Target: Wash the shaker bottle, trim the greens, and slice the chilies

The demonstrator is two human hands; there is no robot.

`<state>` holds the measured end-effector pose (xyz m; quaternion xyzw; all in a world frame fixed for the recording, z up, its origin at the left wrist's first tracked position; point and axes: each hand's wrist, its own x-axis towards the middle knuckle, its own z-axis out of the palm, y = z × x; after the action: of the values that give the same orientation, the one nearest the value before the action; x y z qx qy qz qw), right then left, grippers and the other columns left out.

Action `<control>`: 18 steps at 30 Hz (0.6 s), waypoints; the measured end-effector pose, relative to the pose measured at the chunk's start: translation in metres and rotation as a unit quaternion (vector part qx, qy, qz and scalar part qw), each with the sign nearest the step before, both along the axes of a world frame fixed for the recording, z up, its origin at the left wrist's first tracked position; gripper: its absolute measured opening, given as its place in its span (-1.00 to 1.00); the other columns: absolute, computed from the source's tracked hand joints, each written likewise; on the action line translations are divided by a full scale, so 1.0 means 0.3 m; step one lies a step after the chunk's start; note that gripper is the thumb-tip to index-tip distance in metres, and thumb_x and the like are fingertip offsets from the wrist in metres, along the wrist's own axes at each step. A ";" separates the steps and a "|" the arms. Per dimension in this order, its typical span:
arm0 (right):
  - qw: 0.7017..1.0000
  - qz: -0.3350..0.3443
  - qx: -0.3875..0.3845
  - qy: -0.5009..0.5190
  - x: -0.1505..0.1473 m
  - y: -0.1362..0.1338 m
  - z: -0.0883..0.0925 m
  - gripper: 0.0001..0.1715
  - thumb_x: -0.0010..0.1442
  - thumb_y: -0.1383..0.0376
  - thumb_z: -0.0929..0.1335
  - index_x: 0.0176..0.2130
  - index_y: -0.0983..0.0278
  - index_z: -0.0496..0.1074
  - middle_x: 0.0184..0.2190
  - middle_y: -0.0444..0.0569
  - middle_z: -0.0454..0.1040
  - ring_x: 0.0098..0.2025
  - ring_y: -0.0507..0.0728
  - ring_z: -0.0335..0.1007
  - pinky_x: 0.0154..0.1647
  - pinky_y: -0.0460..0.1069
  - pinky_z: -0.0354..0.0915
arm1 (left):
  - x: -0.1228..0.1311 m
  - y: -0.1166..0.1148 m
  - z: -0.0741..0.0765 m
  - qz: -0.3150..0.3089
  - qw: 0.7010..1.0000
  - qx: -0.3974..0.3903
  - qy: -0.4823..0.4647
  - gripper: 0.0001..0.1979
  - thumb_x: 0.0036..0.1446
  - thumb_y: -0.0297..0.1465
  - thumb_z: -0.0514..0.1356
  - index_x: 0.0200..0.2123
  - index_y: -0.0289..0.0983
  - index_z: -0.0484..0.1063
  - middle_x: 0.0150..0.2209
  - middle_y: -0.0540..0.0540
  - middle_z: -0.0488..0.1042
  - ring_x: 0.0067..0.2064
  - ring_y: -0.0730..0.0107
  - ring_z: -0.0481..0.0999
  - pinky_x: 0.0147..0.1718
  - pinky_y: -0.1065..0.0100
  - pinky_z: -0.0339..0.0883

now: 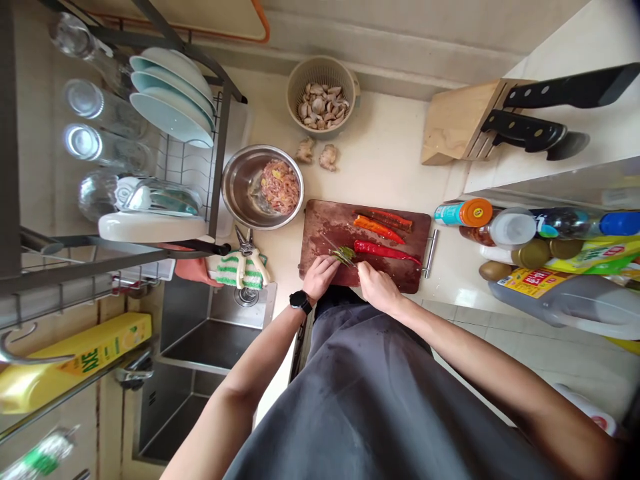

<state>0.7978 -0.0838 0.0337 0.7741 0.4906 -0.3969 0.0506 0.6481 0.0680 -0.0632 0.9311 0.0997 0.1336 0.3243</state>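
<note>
On the dark red-brown cutting board point(330, 223), my left hand point(321, 276), with a black watch at the wrist, presses its closed fingers on green pepper pieces point(344, 255). My right hand point(377, 285) is wrapped round the handle of a knife, whose thin blade point(334, 245) reaches up-left across the green pieces. The handle is mostly hidden in the fist. Right of the blade lies a whole red chili point(385, 251). Above it are an orange-red chili point(379, 229) and a darker red one point(395, 217).
Behind the board stand a steel bowl of meat point(235, 190), ginger point(328, 157) and a garlic basket point(295, 93). A knife block point(450, 123) and bottles point(515, 228) are at right; a dish rack point(220, 153) and sink point(215, 343) at left.
</note>
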 end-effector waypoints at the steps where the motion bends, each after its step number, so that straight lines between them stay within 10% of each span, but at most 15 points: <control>1: 1.000 -0.007 0.004 -0.002 0.000 -0.015 -0.002 -0.61 0.41 0.45 0.04 0.11 0.35 0.24 0.04 0.22 0.46 -0.11 0.23 0.57 -0.14 0.03 0.37 | -0.002 0.002 -0.001 0.015 1.000 0.007 -0.004 -0.74 0.41 -0.40 0.08 0.04 -0.23 0.52 -0.07 -0.21 0.58 -0.01 0.18 0.53 -0.03 0.09 0.50; 18: 0.996 0.076 -0.030 -0.020 -0.007 -0.003 0.109 -0.56 0.43 0.44 0.01 0.18 0.33 0.20 -0.02 0.23 0.46 -0.20 0.23 0.60 -0.27 0.01 0.39 | -0.022 0.017 0.009 -0.004 1.000 0.007 0.003 -0.77 0.42 -0.44 0.06 -0.13 -0.27 0.54 -0.20 -0.19 0.58 0.00 0.17 0.53 -0.09 0.16 0.52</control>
<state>0.7956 -0.0848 0.0663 0.7407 0.5342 -0.3912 0.1137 0.6415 0.0730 -0.0606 0.9340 0.0958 0.1301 0.3185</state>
